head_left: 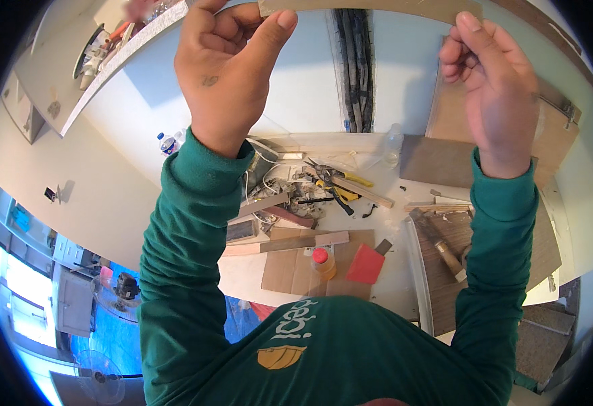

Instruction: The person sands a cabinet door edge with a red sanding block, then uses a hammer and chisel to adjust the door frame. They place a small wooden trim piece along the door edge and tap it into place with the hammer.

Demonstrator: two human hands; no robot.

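Head view: you hold a thin tan strip [377, 4] up at the top edge of the picture, above and beyond the desk [381, 227], its length running crosswise between your hands. Your left hand [225, 81] has its fingers grasping the strip near the left end, thumb laid along its near side; your right hand [496, 88] pinches it near the right end, thumb in front and the other fingers curled. Part of the strip is cut off by the picture's edge. Behind it, in the pale wall, you face an upright slot packed with dark cables [354, 74]. Below your hands, the desk carries pliers with yellow handles [356, 178] near a heap of scraps [284, 188], and a clear bottle [392, 145] stands toward the wall. Closer to you, an orange bottle with a red cap [323, 265] is over a piece of cardboard [279, 274], just beside a flat red piece [366, 264]. A long wooden bar [290, 242] lies across the cardboard's far part. By your right forearm, a tool with a wooden handle [448, 258] rests on a brown panel [438, 298].
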